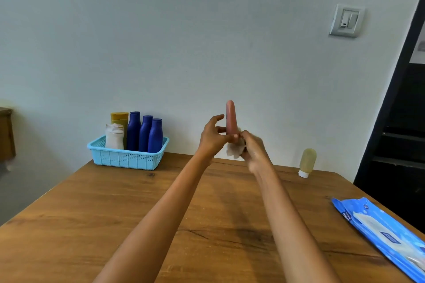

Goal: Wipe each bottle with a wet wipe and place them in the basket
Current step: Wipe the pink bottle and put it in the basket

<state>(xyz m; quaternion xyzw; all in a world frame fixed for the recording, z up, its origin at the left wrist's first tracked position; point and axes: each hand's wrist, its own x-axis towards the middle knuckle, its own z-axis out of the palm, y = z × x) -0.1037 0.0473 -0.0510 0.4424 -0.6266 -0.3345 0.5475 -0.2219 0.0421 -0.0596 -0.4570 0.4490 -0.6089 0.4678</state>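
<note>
A slim pink bottle [230, 117] stands upright in the air above the far middle of the table. My left hand [212, 136] pinches its lower end between thumb and fingers. My right hand [253, 148] is closed around a crumpled white wet wipe [233, 150] pressed against the bottle's base. A light blue basket [127, 158] sits at the far left of the table and holds three dark blue bottles [145, 133], a yellow bottle [119, 118] and a white bottle [114, 136]. A pale yellow tube [307, 162] stands on its white cap at the far right.
A blue pack of wet wipes [384, 234] lies at the table's right edge. The wooden table [138, 213] backs onto a pale wall with a light switch [346, 20]. A dark doorway lies to the right, and a brown piece of furniture [5, 133] at the far left.
</note>
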